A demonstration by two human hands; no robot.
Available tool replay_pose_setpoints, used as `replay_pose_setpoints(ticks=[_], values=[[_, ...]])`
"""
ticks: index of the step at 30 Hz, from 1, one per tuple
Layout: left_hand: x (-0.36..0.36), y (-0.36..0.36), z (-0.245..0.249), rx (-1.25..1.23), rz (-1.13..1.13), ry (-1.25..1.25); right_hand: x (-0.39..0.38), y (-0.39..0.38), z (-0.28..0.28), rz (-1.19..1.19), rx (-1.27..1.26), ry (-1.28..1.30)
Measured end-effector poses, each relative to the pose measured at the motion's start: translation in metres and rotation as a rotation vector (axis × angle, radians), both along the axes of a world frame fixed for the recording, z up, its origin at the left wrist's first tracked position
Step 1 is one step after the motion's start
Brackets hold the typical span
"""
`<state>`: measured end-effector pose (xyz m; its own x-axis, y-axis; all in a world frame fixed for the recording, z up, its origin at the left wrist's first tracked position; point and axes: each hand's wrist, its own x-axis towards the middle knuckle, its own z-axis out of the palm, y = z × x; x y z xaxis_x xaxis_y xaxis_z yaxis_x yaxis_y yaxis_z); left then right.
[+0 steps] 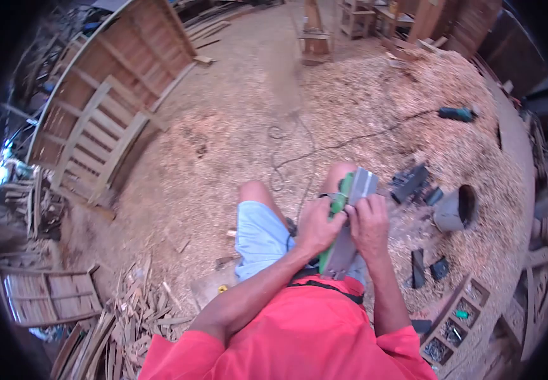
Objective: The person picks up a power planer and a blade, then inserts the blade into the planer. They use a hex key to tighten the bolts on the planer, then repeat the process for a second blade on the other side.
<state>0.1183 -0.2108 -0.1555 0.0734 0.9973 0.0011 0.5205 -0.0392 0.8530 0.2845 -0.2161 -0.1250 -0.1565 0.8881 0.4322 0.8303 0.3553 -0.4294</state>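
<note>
A green electric planer (341, 250) rests on my lap, turned so that its flat grey metal sole faces up. My left hand (318, 225) is closed about the green side of the planer, near its middle. On the other side, my right hand (370, 228) curls its fingers over the sole's edge. The fingertips of both hands come close together at the middle of the tool. Whether a small part is pinched between them is hidden. A black cord (356, 137) runs over the shavings in front of my knees.
Wood shavings (223, 145) cover the floor. At right lie a green power tool (456, 114), dark tool parts (409, 182), a grey cylindrical container (449, 214) and a divided wooden box (435, 327). Slatted wooden panels (100, 136) lean at left; scrap wood (128, 316) lies piled near me.
</note>
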Motion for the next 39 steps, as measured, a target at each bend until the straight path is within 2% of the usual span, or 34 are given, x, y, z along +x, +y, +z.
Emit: replay_pose_setpoints(ticks=[5,10,21,24,27,39], values=[[0.0,0.0,-0.001,-0.006,-0.009,0.053,-0.008,-0.004,0.016,-0.029,-0.019,0.0],[0.002,-0.001,0.0,-0.025,0.014,0.021,-0.009,-0.005,0.0,-0.029,0.021,0.041],[0.003,0.002,-0.008,-0.005,0.007,0.035,-0.013,-0.01,0.006,-0.081,-0.053,0.106],[0.003,0.002,-0.01,0.02,0.015,0.041,-0.016,-0.014,0.009,-0.056,-0.006,0.154],[0.004,0.002,-0.004,-0.043,0.007,0.018,-0.014,-0.013,0.011,-0.079,-0.048,0.131],[0.002,-0.001,-0.001,-0.01,-0.053,0.059,-0.017,-0.012,0.028,-0.153,-0.145,0.053]])
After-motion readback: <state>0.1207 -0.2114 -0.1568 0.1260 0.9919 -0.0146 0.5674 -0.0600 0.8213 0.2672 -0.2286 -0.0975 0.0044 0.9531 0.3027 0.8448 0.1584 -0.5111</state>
